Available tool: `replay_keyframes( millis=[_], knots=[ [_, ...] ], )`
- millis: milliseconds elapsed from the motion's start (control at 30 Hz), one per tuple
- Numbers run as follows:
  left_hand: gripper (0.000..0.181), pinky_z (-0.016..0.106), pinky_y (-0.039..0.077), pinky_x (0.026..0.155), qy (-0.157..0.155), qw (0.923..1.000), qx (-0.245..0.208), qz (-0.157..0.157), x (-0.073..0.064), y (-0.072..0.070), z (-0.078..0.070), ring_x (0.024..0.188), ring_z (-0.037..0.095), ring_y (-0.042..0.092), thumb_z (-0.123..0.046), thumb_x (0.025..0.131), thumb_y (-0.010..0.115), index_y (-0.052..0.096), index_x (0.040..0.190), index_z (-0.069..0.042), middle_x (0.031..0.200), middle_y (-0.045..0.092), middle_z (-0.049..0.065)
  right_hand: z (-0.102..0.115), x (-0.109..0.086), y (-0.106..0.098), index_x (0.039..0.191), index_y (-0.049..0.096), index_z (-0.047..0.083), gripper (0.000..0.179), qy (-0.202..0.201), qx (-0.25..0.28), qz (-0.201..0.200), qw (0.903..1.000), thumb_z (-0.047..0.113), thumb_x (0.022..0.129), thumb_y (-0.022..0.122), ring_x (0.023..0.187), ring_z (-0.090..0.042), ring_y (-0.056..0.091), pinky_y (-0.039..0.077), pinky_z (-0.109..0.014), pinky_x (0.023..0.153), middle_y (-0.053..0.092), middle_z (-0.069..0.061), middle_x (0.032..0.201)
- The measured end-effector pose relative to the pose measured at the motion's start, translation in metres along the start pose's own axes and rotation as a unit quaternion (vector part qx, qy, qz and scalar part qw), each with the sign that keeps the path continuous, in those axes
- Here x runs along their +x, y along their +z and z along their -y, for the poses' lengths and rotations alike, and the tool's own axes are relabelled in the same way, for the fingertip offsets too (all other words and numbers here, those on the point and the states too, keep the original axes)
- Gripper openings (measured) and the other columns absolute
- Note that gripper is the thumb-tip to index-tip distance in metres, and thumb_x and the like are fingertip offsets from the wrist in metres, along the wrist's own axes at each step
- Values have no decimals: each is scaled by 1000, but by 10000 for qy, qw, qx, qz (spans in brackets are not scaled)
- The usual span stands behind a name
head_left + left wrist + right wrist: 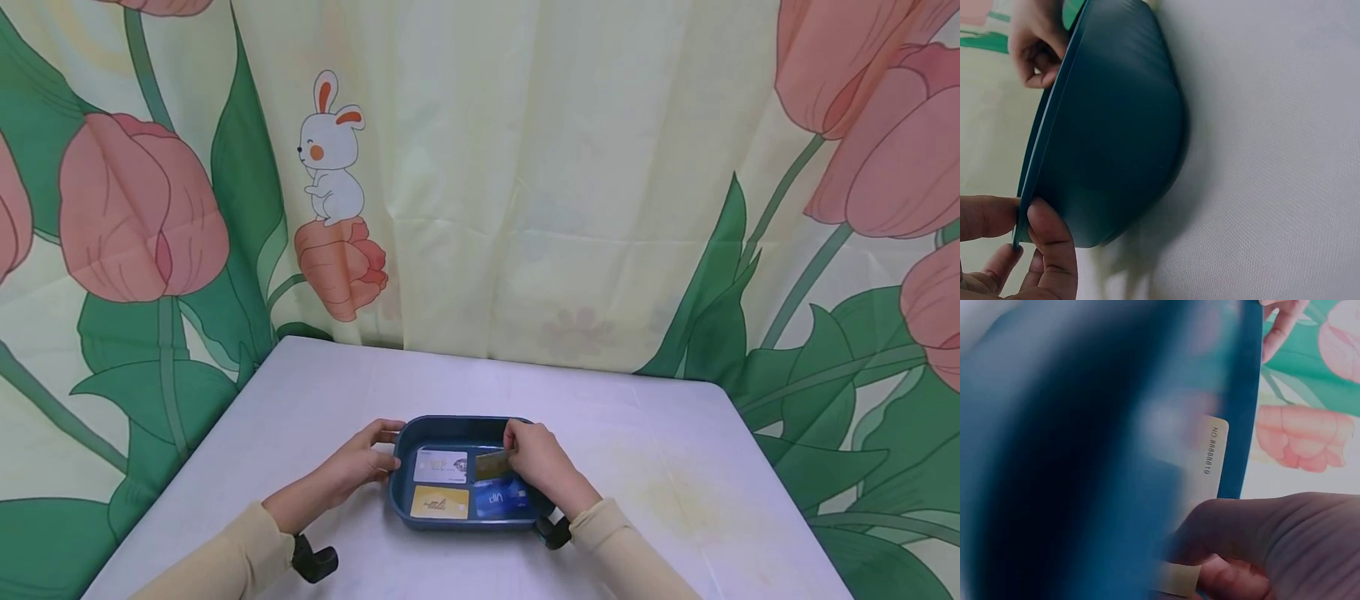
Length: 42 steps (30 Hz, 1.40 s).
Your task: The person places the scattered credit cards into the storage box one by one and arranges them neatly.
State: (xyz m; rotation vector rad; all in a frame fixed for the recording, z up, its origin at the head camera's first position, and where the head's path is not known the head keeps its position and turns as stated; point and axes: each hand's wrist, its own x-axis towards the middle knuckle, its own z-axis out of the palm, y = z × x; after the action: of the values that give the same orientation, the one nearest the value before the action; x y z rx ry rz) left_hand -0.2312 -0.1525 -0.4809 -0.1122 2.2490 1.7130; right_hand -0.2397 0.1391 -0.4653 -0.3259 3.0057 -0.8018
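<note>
A dark blue rectangular tray (442, 525) stands on the table, holding plastic cards. On its left side lie a silver-white card (440, 467) and a yellow card (439, 504). A blue VIP card (499, 497) lies at the front right. My left hand (352, 467) pinches the tray's left rim between thumb and fingers, as the left wrist view shows closely. Over the tray's back right, my right hand (542, 461) pinches a gold card (491, 466), which sits tilted. Its printed number strip shows in the right wrist view, where the thumb (1204, 534) covers part of it.
A white cloth covers the table (667, 467), with a yellowish stain to the right of the tray. Behind the table hangs a curtain (585, 183) printed with tulips and a rabbit. Each wrist wears a black camera mount (313, 560).
</note>
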Motion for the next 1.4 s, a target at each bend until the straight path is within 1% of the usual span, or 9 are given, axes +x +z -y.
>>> replay_keyframes(
  millis=[200, 267, 433, 633, 767, 933, 1100, 1267, 1400],
  knots=[
    [64, 34, 57, 78, 12, 10000, 20, -16, -1, -1, -1, 105, 29, 61, 7, 85, 65, 50, 145, -6, 146, 48, 25, 6, -2, -2, 82, 57, 13, 21, 249, -321, 169, 9990, -1, 84, 73, 70, -18, 55, 51, -35, 66, 61, -2, 76],
    [64, 34, 57, 78, 7, 10000, 34, -17, -1, -1, -1, 105, 29, 61, 6, 85, 65, 50, 145, -6, 146, 48, 25, 7, -2, -2, 84, 57, 13, 21, 259, -480, 229, 9982, 1, 85, 74, 71, -18, 56, 53, -36, 68, 63, -2, 79],
    [65, 34, 56, 77, -15, 10000, 2, -9, 2, -1, 2, 105, 29, 60, 6, 84, 66, 50, 145, -6, 146, 48, 25, 9, -1, -3, 85, 58, 13, 19, 52, -826, 214, 9963, 4, 87, 74, 71, -17, 57, 56, -36, 69, 68, -4, 82],
    [64, 34, 55, 76, -45, 10000, -26, 29, 5, 0, 4, 102, 29, 60, 6, 85, 66, 50, 146, -7, 146, 48, 24, 6, -1, -5, 84, 64, 13, 14, -242, -983, 214, 9946, 6, 90, 74, 69, -15, 55, 55, -34, 68, 66, 0, 78],
    [65, 34, 56, 77, -46, 10000, -27, 41, 5, 0, 3, 103, 29, 60, 6, 84, 66, 50, 146, -7, 146, 48, 24, 4, 4, -9, 85, 66, 11, 12, -336, -879, 172, 9954, 4, 91, 74, 71, -16, 56, 57, -34, 70, 67, -1, 79],
    [64, 34, 56, 76, -76, 10000, -18, 26, 5, -1, 3, 104, 30, 60, 6, 85, 65, 50, 146, -7, 146, 48, 24, 3, 11, -17, 89, 67, 7, 8, -389, -482, 213, 9979, 0, 90, 71, 74, -17, 58, 57, -37, 71, 67, -3, 81],
    [64, 34, 56, 75, -43, 10000, -4, 18, 4, -1, 2, 101, 29, 60, 6, 85, 65, 50, 146, -7, 145, 49, 25, 0, 13, -20, 96, 71, 5, 11, -417, -309, 241, 9984, -1, 87, 74, 82, -20, 66, 61, -42, 80, 73, -8, 91],
    [63, 34, 56, 75, -26, 10000, -12, 9, 3, -1, 2, 101, 29, 61, 6, 86, 65, 50, 146, -7, 146, 48, 25, -1, 15, -20, 100, 72, 6, 11, -270, -149, 250, 9992, 4, 90, 75, 85, -19, 67, 61, -42, 83, 73, -7, 94],
    [63, 34, 56, 75, -28, 10000, -11, 15, 3, -2, 2, 103, 29, 60, 6, 86, 65, 49, 146, -7, 147, 48, 25, -1, 16, -23, 101, 72, 8, 10, -371, -101, 233, 9990, 7, 92, 74, 84, -16, 65, 61, -40, 83, 73, -4, 94]
  ],
)
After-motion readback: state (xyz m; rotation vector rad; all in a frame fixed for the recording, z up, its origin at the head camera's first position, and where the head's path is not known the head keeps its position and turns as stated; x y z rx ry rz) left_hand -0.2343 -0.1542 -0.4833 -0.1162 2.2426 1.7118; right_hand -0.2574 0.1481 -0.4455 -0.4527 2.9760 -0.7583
